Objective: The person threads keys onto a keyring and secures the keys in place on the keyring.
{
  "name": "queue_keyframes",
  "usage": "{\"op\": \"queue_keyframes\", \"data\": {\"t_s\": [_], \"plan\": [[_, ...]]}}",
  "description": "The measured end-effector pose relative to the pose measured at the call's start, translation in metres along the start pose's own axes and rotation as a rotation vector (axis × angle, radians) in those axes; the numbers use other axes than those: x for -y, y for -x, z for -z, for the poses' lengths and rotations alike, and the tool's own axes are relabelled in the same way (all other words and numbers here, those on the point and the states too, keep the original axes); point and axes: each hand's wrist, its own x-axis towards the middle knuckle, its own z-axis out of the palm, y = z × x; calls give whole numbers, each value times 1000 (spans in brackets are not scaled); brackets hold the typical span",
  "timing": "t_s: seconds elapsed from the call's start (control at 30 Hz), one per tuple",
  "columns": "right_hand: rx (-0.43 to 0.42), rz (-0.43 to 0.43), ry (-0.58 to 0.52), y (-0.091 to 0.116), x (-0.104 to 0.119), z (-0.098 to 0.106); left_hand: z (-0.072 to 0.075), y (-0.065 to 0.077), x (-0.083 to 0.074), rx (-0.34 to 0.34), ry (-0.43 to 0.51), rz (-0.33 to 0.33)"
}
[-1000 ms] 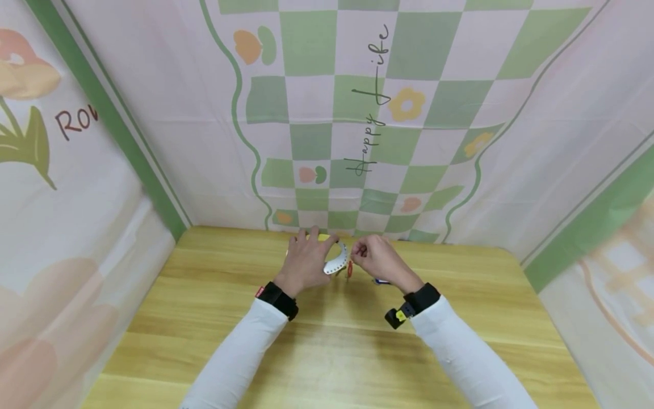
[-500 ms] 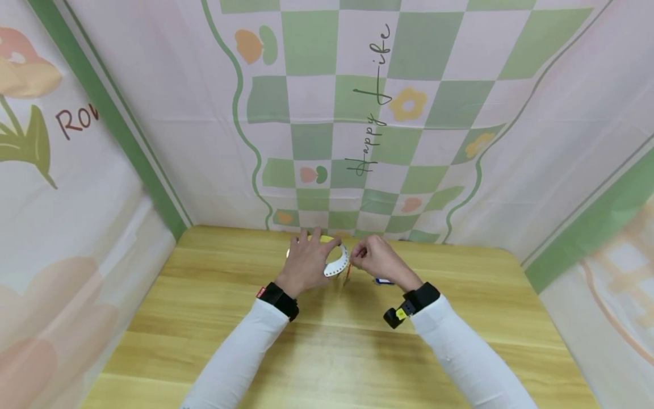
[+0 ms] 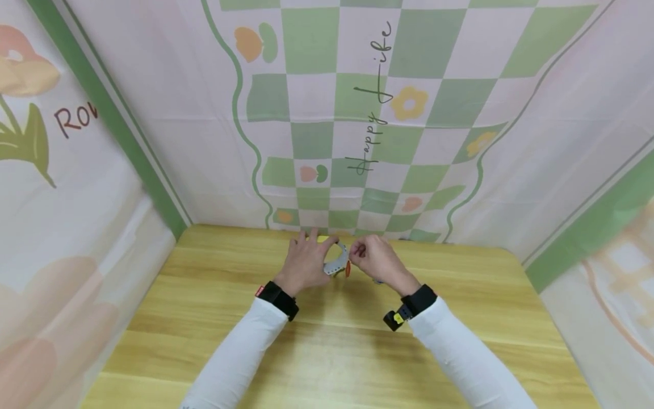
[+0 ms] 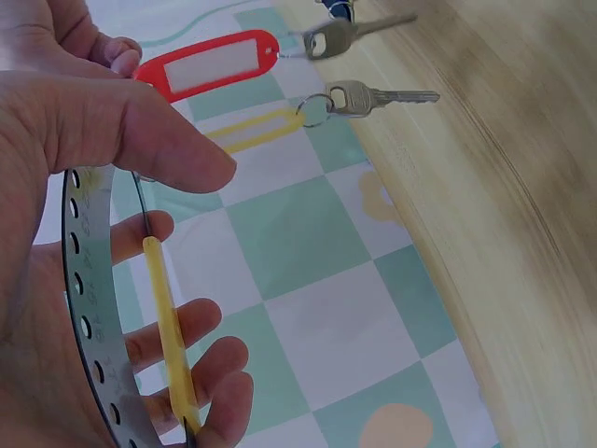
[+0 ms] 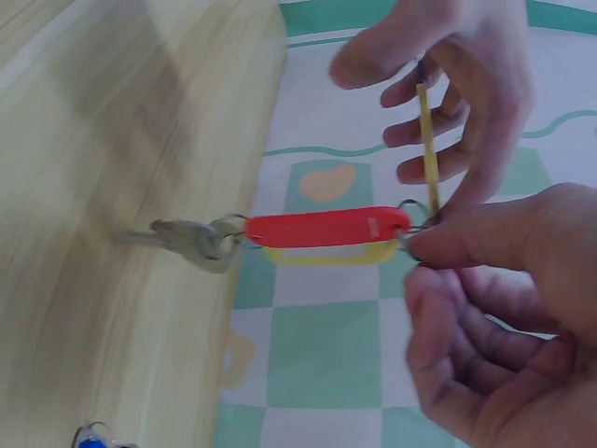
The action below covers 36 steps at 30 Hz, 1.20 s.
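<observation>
Red key tag (image 5: 322, 227) hangs, pinched by the right hand (image 3: 380, 261); left hand (image 3: 304, 261) grips curved band (image 4: 100, 308), likely steadying it

A wood-grained counter (image 3: 327, 363) with rounded far corners stretches across the lower part of the head view. Behind it hangs a pale back cloth (image 3: 204, 170) printed with a green-and-white checkerboard (image 3: 309, 42). The lettering "Happy Life" (image 3: 367, 146) runs upward along it, just beside a yellow flower (image 3: 409, 91). A wavy green line (image 3: 235, 96) edges the checks on the left. The left cloth (image 3: 87, 227) bears a large pink-and-tan flower (image 3: 30, 74) and a dark green band (image 3: 112, 122); on the right, another green band (image 3: 592, 250) slants near a faint tan lattice (image 3: 625, 272).
</observation>
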Motion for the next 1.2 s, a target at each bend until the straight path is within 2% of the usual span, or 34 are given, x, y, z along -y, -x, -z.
{"op": "queue_keyframes", "data": {"t_s": [0.17,0.37,0.47,0.67,1.03,1.2], "plan": [[-107,-31,-61,4,-6,-9,0,1,2,6,33,36],[-269,17,-103,7,-11,-20,0,0,2,-13,44,56],[-315,36,-102,8,-11,-23,1,0,2,-13,57,58],[-332,78,-64,9,-13,-24,2,1,1,-9,70,54],[-305,236,171,5,-12,-17,3,0,3,-1,80,30],[-292,306,232,4,-11,-14,3,0,3,6,89,31]]}}
